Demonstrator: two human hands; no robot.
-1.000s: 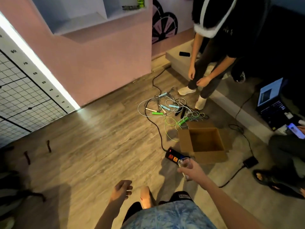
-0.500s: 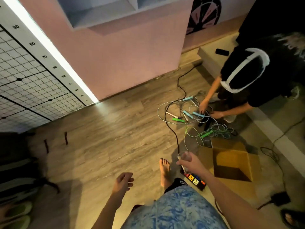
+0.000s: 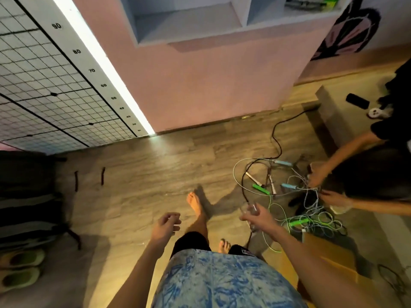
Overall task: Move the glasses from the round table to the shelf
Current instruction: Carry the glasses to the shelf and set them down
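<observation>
Carrying a clear glass (image 3: pixel 252 215) wrapped in the right hand (image 3: pixel 259 216), the person was mid-stride toward the shelf (image 3: pixel 189 30) ahead; the left hand (image 3: pixel 165 227) hung loosely curled and empty. Next, I judged, came skirting the floor cables (image 3: pixel 289 196) and lifting the glass into a compartment

My fingers (image 3: pixel 255 215) cover much of the blurred glass (image 3: pixel 250 211); the frame's edge cuts off the shelf (image 3: pixel 189 30) and the box (image 3: pixel 333 258)
</observation>
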